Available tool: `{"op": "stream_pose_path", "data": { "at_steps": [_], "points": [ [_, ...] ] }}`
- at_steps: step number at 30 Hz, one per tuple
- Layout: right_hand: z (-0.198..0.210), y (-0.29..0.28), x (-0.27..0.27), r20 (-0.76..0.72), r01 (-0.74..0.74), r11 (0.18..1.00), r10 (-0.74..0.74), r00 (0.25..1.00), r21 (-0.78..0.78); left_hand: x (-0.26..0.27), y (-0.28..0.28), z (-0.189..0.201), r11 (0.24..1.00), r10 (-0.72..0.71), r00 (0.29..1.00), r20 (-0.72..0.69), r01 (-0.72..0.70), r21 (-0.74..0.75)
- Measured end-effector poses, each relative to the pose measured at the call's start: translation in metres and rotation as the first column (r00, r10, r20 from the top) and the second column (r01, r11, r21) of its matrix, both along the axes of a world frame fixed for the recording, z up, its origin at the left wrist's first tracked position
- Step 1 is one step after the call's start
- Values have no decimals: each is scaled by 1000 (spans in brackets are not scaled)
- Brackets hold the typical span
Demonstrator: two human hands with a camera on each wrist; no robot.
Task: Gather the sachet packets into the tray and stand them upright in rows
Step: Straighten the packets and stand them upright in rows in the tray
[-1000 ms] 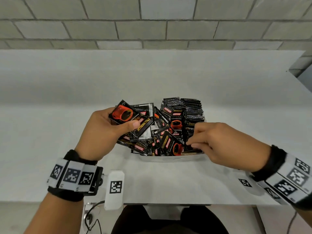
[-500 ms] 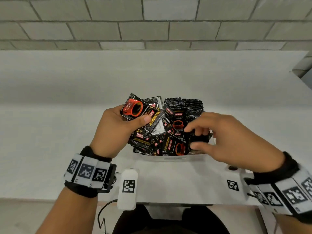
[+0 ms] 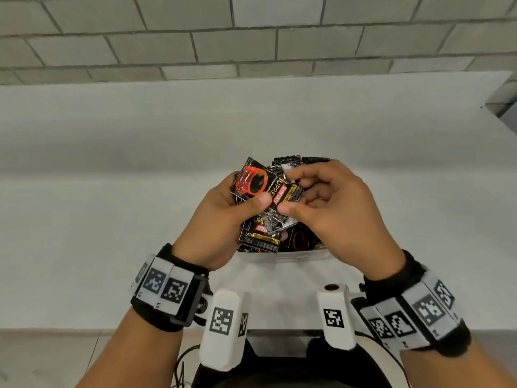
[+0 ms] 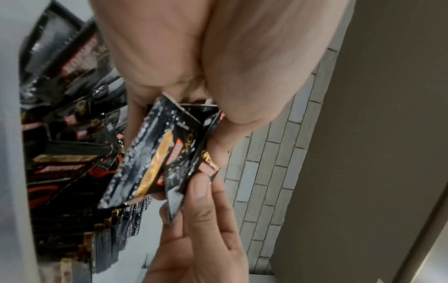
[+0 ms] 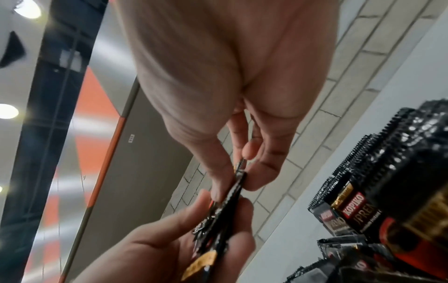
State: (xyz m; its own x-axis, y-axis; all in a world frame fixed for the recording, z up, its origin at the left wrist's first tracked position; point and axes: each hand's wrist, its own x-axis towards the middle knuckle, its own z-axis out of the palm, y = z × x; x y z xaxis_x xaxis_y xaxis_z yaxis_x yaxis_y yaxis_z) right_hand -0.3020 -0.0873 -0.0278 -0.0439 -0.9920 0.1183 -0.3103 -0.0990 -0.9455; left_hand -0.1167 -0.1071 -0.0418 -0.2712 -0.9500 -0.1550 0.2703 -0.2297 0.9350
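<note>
My left hand (image 3: 223, 217) grips a fanned bunch of black sachet packets (image 3: 263, 186) with red cup prints, raised above the tray (image 3: 296, 254). My right hand (image 3: 330, 203) pinches the right end of that bunch between thumb and fingers. The left wrist view shows the bunch of sachet packets (image 4: 164, 153) edge-on between both hands. In the right wrist view my right hand's fingertips (image 5: 252, 153) close on the thin edges of the sachet packets (image 5: 225, 208). Loose sachets (image 3: 260, 236) lie jumbled in the tray below. An upright row (image 5: 400, 153) stands at the tray's right side.
The tray sits near the front edge of a white table (image 3: 112, 219), with a grey brick wall (image 3: 251, 37) behind. White tagged wrist cameras (image 3: 223, 329) hang below both wrists. Bare tabletop lies left, right and behind the tray.
My right hand left the tray's front right corner and rose to the bunch in my left hand. The left hand shifted right and up with its sachets.
</note>
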Motion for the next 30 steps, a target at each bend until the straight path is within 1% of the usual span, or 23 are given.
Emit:
{"op": "stream_pose_path", "data": {
  "at_steps": [5, 10, 12, 14, 16, 17, 18, 19, 20, 21, 22, 23, 24, 25, 27, 29, 30],
  "points": [
    [-1, -1, -5, 35, 10, 999, -11, 999, 50, -1, -1, 2, 999, -25, 998, -63, 27, 28],
    [1, -2, -7, 101, -38, 997, 31, 994, 69, -3, -1, 2, 1000, -25, 998, -58, 26, 9],
    [4, -2, -10, 158, -26, 997, 13, 987, 77, -2, -1, 3, 1000, -31, 998, -53, 30, -5],
    [8, -4, -20, 164, 33, 997, -44, 985, 72, 5, -5, 6, 999, 28, 1000, 2, -28, -17],
    [13, -9, -34, 99, 106, 994, -107, 989, 19, 20, -13, 11, 994, 74, 989, 131, -63, -87],
    [15, -13, -42, 66, 134, 991, -132, 989, -22, 29, -18, 16, 988, 57, 975, 214, -25, -151],
    [17, -17, -49, 36, 153, 986, -151, 988, -61, 38, -24, 22, 976, 17, 952, 307, 51, -210],
    [19, -22, -55, 3, 164, 982, -164, 986, -94, 45, -30, 31, 956, -34, 907, 420, 152, -251],
    [21, -26, -60, -37, 166, 979, -172, 984, -117, 50, -36, 40, 925, -79, 829, 553, 267, -269],
    [23, -31, -63, -82, 159, 979, -171, 982, -131, 52, -44, 48, 882, -108, 718, 688, 389, -268],
    [26, -36, -63, -136, 133, 981, -152, 979, -139, 50, -51, 56, 828, -127, 590, 797, 506, -243],
    [28, -41, -62, -211, 90, 985, -119, 970, -144, 45, -57, 63, 773, -150, 462, 874, 606, -187],
    [31, -47, -59, -301, 34, 989, -76, 950, -142, 36, -63, 67, 723, -182, 346, 920, 682, -114],
    [34, -53, -56, -396, -22, 991, -31, 918, -129, 25, -67, 70, 677, -222, 245, 944, 735, -32],
    [36, -68, -49, -563, -119, 989, 50, 825, -86, 2, -73, 67, 566, -271, 42, 962, 815, 124],
    [34, -83, -45, -690, -200, 979, 130, 712, -23, -17, -79, 57, 441, -231, -170, 958, 859, 259],
    [31, -90, -43, -728, -230, 973, 170, 665, 18, -25, -82, 52, 394, -206, -249, 946, 864, 314]
  ]
}}
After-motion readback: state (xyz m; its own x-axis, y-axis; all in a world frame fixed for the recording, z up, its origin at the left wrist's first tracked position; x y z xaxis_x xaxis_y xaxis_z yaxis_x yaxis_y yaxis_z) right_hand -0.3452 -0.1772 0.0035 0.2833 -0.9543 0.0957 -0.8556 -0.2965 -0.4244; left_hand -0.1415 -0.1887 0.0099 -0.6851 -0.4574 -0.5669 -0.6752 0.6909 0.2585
